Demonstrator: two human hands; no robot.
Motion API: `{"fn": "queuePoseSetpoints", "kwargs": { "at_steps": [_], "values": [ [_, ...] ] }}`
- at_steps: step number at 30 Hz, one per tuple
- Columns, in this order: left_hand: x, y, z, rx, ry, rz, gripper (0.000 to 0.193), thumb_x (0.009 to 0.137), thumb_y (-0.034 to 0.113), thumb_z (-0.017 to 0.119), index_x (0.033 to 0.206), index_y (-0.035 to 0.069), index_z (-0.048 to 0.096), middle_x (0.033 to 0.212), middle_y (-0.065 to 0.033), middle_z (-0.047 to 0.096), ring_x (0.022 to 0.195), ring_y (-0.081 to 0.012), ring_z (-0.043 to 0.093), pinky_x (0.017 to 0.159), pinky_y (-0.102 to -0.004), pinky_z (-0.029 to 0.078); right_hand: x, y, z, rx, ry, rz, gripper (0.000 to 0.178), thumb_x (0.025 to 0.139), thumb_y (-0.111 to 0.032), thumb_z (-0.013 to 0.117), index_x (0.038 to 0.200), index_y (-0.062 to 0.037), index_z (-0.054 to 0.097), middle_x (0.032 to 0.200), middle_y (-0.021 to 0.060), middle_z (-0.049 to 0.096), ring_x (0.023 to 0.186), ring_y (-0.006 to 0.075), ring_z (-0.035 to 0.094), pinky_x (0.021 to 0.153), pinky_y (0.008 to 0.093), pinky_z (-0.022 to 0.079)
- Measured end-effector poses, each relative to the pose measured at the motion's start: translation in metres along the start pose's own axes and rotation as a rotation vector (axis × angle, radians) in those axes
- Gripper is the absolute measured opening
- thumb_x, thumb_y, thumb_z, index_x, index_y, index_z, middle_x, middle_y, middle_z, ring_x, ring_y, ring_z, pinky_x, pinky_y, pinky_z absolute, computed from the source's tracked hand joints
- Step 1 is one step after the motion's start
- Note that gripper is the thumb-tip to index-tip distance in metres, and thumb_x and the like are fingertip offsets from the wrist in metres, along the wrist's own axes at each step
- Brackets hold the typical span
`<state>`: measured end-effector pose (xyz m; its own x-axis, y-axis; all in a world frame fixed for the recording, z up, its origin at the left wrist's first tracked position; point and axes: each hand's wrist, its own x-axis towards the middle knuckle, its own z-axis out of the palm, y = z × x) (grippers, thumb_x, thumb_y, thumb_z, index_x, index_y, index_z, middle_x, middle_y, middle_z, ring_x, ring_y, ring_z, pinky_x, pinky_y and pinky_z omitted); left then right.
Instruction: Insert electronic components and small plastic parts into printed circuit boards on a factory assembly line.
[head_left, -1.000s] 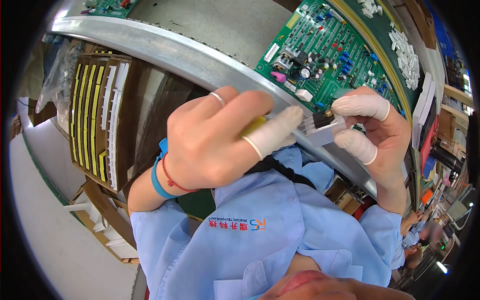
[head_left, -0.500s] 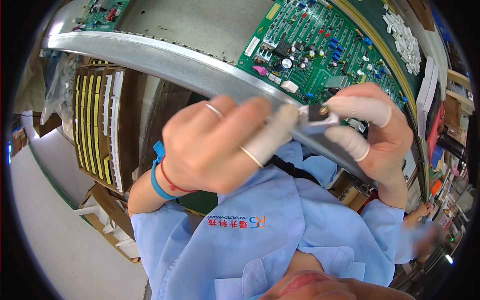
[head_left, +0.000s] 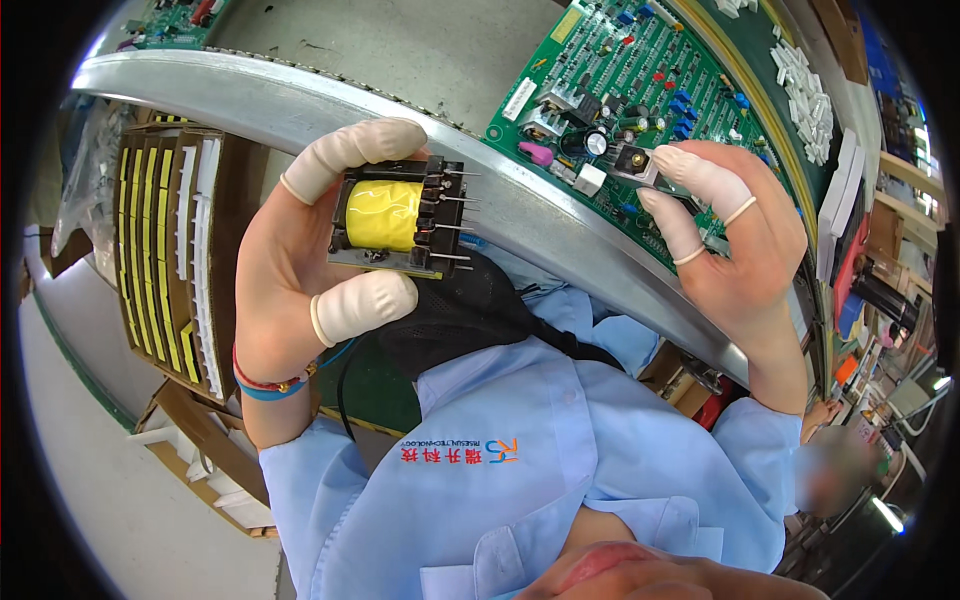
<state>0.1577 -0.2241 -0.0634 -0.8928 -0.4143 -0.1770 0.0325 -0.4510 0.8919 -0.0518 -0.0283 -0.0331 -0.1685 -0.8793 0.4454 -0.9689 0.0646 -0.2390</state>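
Observation:
My left hand, with white finger cots on thumb and finger, grips a transformer. It has a yellow-wrapped winding, a black frame and several metal pins pointing right. My right hand, also in finger cots, pinches a small metal heat sink with a black screwed-on component. This part hangs over the near edge of a large green circuit board, close to a white block and round capacitors. Whether it touches the board I cannot tell.
A metal rail runs along the line's near edge. At left stands a cardboard box with rows of yellow parts. White pieces lie in a pile at far right. Another board is at upper left.
My left hand has moved left, away from the right hand, and turned so the transformer shows. The right hand has brought the heat sink slightly up toward the board's capacitors.

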Motion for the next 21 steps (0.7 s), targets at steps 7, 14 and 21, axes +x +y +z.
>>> {"fn": "queuePoseSetpoints", "kwargs": {
  "at_steps": [7,14,21],
  "values": [
    [-0.002,-0.004,-0.007,0.056,-0.058,0.081,0.077,0.068,0.016,0.084,0.131,-0.005,0.044,0.121,-0.0178,0.055,0.115,-0.0229,0.053,0.099,-0.0337,0.043,0.003,-0.007,0.001,-0.022,-0.121,0.001,0.034,0.066,-0.001,0.079,0.098,-0.0026,0.066,0.09,0.0124,0.066,0.074,0.025,0.064,0.06,0.0305,0.05],
    [0.014,0.01,0.008,0.782,-0.351,0.321,0.056,0.069,0.018,0.078,0.118,-0.001,0.059,0.11,-0.0145,0.052,0.093,-0.024,0.055,0.08,-0.0314,0.045,0.004,-0.005,0.0,-0.043,-0.132,-0.033,0.033,0.066,-0.003,0.079,0.097,-0.0018,0.066,0.088,0.0115,0.066,0.074,0.0256,0.065,0.06,0.0322,0.051],
    [0.029,0.01,0.028,0.725,-0.368,0.362,0.052,0.07,0.009,0.076,0.118,0.0,0.06,0.11,-0.0159,0.057,0.095,-0.0272,0.058,0.083,-0.0331,0.046,0.005,-0.002,0.004,-0.017,-0.09,-0.058,0.029,0.062,-0.01,0.077,0.088,-0.0001,0.068,0.082,0.0103,0.065,0.067,0.0246,0.063,0.056,0.0325,0.051]
  ]
}}
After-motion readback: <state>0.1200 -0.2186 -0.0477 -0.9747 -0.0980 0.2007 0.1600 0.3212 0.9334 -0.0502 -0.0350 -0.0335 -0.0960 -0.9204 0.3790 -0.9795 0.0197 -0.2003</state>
